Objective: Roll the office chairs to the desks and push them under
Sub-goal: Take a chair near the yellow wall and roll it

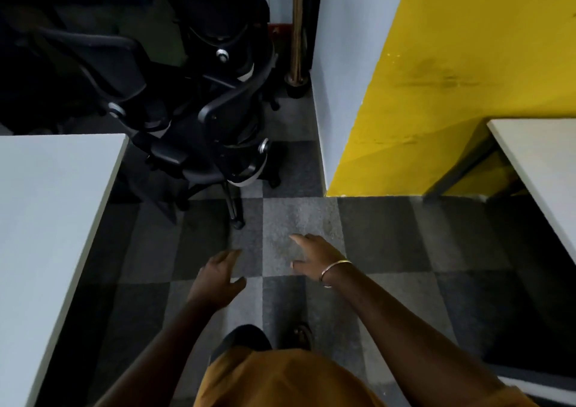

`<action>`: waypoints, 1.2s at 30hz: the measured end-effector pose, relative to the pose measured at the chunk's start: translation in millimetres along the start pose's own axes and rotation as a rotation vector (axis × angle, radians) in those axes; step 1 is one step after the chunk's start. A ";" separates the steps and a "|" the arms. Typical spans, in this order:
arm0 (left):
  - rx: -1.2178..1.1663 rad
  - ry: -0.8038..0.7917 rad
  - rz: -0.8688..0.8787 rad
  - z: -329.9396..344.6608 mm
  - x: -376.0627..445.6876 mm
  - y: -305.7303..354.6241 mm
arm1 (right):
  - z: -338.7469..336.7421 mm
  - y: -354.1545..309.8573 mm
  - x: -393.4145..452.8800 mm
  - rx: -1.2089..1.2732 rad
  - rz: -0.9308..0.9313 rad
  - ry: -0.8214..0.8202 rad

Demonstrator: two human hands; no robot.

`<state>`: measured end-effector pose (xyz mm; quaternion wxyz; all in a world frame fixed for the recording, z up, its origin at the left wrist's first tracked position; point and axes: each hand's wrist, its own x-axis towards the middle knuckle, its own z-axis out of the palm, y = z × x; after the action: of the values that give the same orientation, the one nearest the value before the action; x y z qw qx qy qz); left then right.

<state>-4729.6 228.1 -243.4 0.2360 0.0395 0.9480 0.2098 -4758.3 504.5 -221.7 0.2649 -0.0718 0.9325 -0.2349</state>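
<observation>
A black office chair (224, 132) stands ahead of me on the carpet, just past the corner of the white desk (46, 219) on my left. A second black chair (215, 17) stands behind it near the back wall, and a third (93, 60) sits to the left in shadow. My left hand (218, 277) and my right hand (314, 255) are both stretched forward over the floor with fingers spread, holding nothing and a short way from the nearest chair. A metal bangle circles my right wrist.
Another white desk (542, 169) juts in at the right edge. A white and yellow wall corner (343, 110) narrows the passage to the chairs. A wooden pole (297, 32) leans by the wall. Grey checkered carpet (389, 235) lies between the desks.
</observation>
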 end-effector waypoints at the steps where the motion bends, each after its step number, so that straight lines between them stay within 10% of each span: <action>1: -0.016 0.033 -0.002 -9.3 12.3 4.0 | -7.6 0.0 10.9 -0.005 -0.008 -0.005; 11: -0.053 0.636 0.102 -190.8 225.6 6.4 | -69.4 -18.9 165.2 -0.052 0.026 -0.002; 18: 0.072 0.145 -0.053 -274.1 362.5 15.1 | -104.9 -44.5 243.1 -0.012 0.063 0.028; 28: 0.152 0.261 -0.108 -262.1 377.8 28.6 | -139.7 -27.3 290.4 -0.045 0.092 0.003; 36: 0.149 0.348 -0.168 -223.7 329.2 27.9 | -196.6 -52.5 310.1 -0.125 -0.326 0.472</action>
<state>-5125.6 225.9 -194.6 0.0816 -0.0594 0.9873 0.1223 -5125.0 456.9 -192.2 -0.0055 -0.1804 0.9571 -0.2265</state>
